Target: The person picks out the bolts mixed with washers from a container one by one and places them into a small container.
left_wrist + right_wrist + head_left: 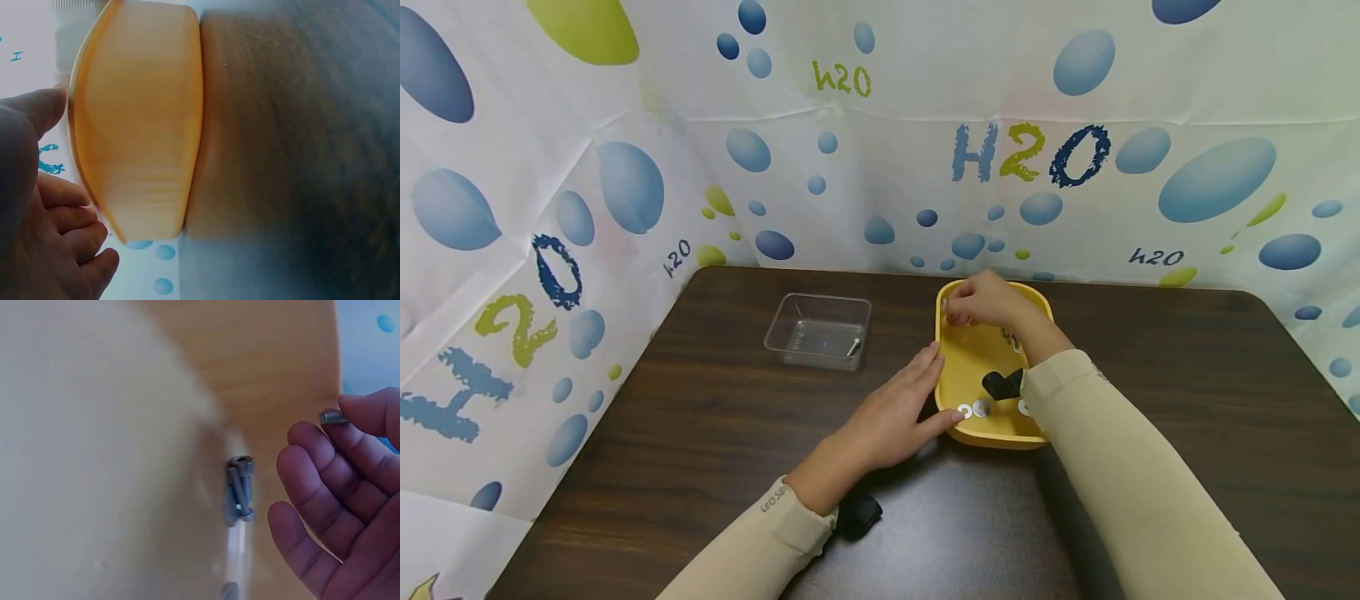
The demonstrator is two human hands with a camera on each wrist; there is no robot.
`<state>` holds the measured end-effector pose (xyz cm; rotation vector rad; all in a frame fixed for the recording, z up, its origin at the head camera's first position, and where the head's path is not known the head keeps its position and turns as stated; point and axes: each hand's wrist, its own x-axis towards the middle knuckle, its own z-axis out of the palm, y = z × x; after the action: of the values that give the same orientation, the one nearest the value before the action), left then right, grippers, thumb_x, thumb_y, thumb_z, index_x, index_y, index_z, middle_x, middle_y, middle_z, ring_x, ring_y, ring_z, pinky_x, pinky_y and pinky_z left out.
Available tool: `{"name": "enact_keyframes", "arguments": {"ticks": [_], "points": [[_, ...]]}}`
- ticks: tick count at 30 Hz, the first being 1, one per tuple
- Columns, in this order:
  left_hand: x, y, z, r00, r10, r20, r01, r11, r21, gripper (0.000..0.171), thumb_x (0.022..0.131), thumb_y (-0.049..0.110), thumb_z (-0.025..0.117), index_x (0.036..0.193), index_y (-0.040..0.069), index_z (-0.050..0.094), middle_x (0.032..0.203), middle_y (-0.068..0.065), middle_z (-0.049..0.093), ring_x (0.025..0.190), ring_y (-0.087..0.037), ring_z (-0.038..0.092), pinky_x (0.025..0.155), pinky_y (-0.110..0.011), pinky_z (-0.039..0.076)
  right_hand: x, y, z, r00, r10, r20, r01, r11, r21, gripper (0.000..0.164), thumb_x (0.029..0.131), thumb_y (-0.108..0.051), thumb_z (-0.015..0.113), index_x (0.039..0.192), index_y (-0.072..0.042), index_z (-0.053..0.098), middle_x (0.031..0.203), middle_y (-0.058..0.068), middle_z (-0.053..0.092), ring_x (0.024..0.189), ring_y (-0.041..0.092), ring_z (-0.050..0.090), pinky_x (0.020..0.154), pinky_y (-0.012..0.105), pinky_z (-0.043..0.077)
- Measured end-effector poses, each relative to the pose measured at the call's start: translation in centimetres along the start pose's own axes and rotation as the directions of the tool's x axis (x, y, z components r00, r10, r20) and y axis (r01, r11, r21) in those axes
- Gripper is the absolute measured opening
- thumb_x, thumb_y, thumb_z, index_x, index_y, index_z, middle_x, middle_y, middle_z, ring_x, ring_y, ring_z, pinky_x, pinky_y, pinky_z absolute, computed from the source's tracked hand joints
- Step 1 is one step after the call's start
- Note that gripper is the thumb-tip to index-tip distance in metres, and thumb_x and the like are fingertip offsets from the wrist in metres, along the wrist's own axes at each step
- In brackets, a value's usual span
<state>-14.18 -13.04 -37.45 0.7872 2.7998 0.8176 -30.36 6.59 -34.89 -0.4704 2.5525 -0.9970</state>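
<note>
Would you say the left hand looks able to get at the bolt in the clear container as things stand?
Probably yes: the clear container looks open on top, and nothing shows between the bolt and the left hand, though that hand would likely have to leave the yellow tray it touches.

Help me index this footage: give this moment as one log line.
right hand: pinches screw over yellow tray | left hand: touches yellow tray | clear container: metal piece inside

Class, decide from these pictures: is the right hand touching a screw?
Touching. The right wrist view shows it plainly: the right hand pinches the screw between thumb and finger.
</note>
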Motion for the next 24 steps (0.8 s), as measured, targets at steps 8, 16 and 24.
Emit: {"name": "enact_keyframes", "arguments": {"ticks": [8, 16, 24], "points": [[-0.2, -1.3, -1.7, 0.995, -0.05, -0.082, 0.049, 0.999, -0.017, 0.08, 0.098, 0.056, 0.05, 0.157, 0.009, 0.025, 0.166, 0.0, 0.013, 0.152, -0.016, 0.015, 0.12, -0.043, 0.025, -0.2, -1.4, -0.7, 0.998, -0.041, -0.041, 0.042, 0.999, 0.018, 0.027, 0.094, -0.03, 0.063, 0.097, -0.007, 0.075, 0.091, 0.009, 0.07, 0.089, 0.027, 0.063, 0.084, 0.036, 0.056], [-0.8, -4.4, -3.9, 0.976, -0.126, -0.176, 0.123, 0.992, -0.027, 0.08, 0.098, 0.055, 0.051, 0.157, 0.008, 0.025, 0.166, -0.003, 0.014, 0.152, -0.023, 0.018, 0.119, -0.05, 0.025, -0.2, -5.4, 0.0, 0.987, -0.124, -0.1, 0.123, 0.992, -0.016, 0.026, 0.094, -0.032, 0.064, 0.095, -0.01, 0.076, 0.097, 0.006, 0.072, 0.091, 0.025, 0.066, 0.082, 0.037, 0.054], [-1.4, -7.6, -6.3, 0.939, -0.23, -0.257, 0.218, 0.973, -0.073, 0.076, 0.099, 0.048, 0.051, 0.156, 0.007, 0.025, 0.166, -0.002, 0.014, 0.151, -0.028, 0.018, 0.119, -0.054, 0.022, 0.3, -9.3, 2.2, 0.977, -0.195, -0.091, 0.193, 0.981, -0.024, 0.025, 0.094, -0.032, 0.065, 0.102, -0.011, 0.077, 0.094, 0.004, 0.073, 0.087, 0.019, 0.065, 0.075, 0.034, 0.053]]}}
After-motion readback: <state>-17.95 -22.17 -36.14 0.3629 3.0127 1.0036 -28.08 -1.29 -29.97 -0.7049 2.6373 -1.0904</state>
